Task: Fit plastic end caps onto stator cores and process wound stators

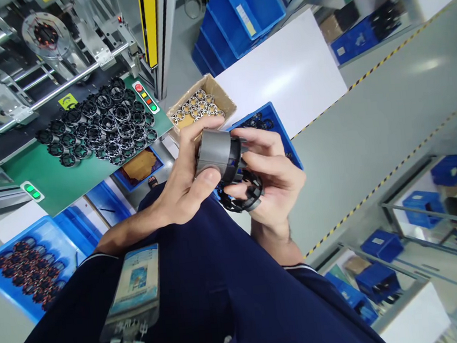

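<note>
My left hand [183,184] is wrapped round a grey metal cylinder [216,151], with the thumb under it and the fingers over its top. My right hand [272,181] pinches a black toothed plastic ring [243,192] just below and to the right of the cylinder; another black part sits on the cylinder's right end. Both hands are held close together in front of my dark blue shirt, above the floor.
A green shelf [55,177] holds several black rings [100,124]. A cardboard box [201,105] of metal rings and a blue tray [276,129] stand behind my hands. A blue tray of copper-wound parts [27,266] lies at the left. Blue bins [237,14] are stacked beyond.
</note>
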The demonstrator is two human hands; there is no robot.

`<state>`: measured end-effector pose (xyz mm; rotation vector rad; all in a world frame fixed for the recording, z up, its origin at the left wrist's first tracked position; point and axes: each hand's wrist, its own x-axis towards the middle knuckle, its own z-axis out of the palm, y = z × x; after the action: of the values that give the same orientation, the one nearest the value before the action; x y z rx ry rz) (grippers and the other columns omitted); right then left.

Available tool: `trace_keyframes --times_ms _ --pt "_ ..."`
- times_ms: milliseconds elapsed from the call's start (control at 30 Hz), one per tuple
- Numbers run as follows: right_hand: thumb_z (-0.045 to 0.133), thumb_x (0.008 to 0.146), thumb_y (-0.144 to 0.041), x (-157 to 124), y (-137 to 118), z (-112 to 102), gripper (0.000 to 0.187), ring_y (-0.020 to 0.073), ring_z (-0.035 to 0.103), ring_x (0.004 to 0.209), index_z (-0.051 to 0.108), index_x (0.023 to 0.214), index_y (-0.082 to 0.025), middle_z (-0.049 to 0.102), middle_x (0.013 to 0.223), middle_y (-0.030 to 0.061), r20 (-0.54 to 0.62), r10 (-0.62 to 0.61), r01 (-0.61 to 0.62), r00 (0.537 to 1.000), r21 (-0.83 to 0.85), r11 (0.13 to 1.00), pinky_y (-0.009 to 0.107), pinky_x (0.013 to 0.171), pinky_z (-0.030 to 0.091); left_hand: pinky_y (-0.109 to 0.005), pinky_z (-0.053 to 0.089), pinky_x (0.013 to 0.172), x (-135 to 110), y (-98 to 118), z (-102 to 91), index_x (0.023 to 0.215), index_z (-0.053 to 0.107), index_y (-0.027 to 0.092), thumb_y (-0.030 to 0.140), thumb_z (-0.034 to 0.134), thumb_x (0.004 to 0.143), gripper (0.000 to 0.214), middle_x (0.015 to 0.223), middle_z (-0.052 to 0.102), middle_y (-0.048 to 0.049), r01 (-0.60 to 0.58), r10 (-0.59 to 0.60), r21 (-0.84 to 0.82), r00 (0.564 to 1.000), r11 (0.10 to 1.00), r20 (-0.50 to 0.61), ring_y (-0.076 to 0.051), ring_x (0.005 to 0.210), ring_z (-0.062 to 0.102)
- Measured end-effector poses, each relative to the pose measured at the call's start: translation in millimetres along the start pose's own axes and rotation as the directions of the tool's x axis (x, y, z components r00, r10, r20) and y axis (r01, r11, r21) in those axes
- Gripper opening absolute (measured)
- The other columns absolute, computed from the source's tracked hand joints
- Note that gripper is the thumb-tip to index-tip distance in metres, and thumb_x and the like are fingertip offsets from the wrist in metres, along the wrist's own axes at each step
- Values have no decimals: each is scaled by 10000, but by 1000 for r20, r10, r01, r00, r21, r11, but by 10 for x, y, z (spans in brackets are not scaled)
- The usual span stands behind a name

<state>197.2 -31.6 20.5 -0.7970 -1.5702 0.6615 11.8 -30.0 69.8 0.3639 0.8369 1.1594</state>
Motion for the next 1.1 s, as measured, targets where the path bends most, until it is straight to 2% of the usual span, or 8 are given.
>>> trace_keyframes --times_ms 200,500,600,700,800,900,1000,1100 --pt "1047 1121 -456 43 -103 8 585 369 896 1426 889 1681 -515 847 1676 87 -2 28 -28 1000 -53 998 611 1073 868 -452 656 1313 43 156 -175 1468 860 342 501 1078 955 579 1606 832 -97 -173 120 238 968 956 221 -388 1461 822" --pt "1077 1082 -492 69 -51 122 614 355 937 1360 901 1670 -507 868 1665 64 4 -10 10 1000 -72 997 567 1019 887 -497 664 1357 -103 66 -56 1434 860 385 554 1036 967 527 1479 841 -68 -30 26 83 999 996 42 -419 1598 790" --pt "1006 1135 -534 155 -140 101 509 386 924 1374 927 1635 -475 887 1635 94 54 77 -71 996 -110 991 637 1074 863 -509 735 1216 -128 72 -115 1519 833 422 582 983 1020 545 1432 847 -71 91 -93 72 995 993 20 -436 1574 813" --pt "909 1200 -594 272 -309 22 360 404 906 1377 988 1524 -461 928 1519 104 67 256 -238 964 -204 950 686 1164 808 -467 768 989 -67 63 -215 1540 812 414 732 956 1075 581 1330 842 -81 148 -151 70 988 987 44 -402 1321 899" --pt "864 1239 -522 334 -413 -82 277 308 928 1069 1012 1461 -448 951 1205 31 -15 356 -350 934 -233 907 547 999 808 -407 710 780 62 66 -271 1463 788 336 874 985 1029 719 1166 851 -99 189 -194 78 978 979 73 -341 1005 892" --pt "1012 1116 -362 317 -376 -199 277 235 856 795 1019 1391 -399 896 978 -6 21 424 -412 905 -204 888 400 732 759 -377 652 691 171 116 -241 1297 804 246 883 927 1085 682 1068 854 -127 240 -243 68 969 968 36 -318 899 872" --pt "1117 986 -320 261 -277 -319 508 253 842 774 998 1471 -415 880 988 28 182 365 -350 913 -112 930 391 642 768 -341 599 640 219 174 -173 1036 811 208 846 783 1198 659 1008 843 -148 182 -182 12 983 983 3 -310 927 893" --pt "1115 982 -355 191 -245 -366 661 267 883 825 948 1613 -458 888 1199 62 258 330 -330 908 -43 943 413 643 811 -295 607 633 235 204 -121 920 805 226 801 735 1242 663 858 800 -79 115 -115 -1 992 993 -59 -239 822 835"
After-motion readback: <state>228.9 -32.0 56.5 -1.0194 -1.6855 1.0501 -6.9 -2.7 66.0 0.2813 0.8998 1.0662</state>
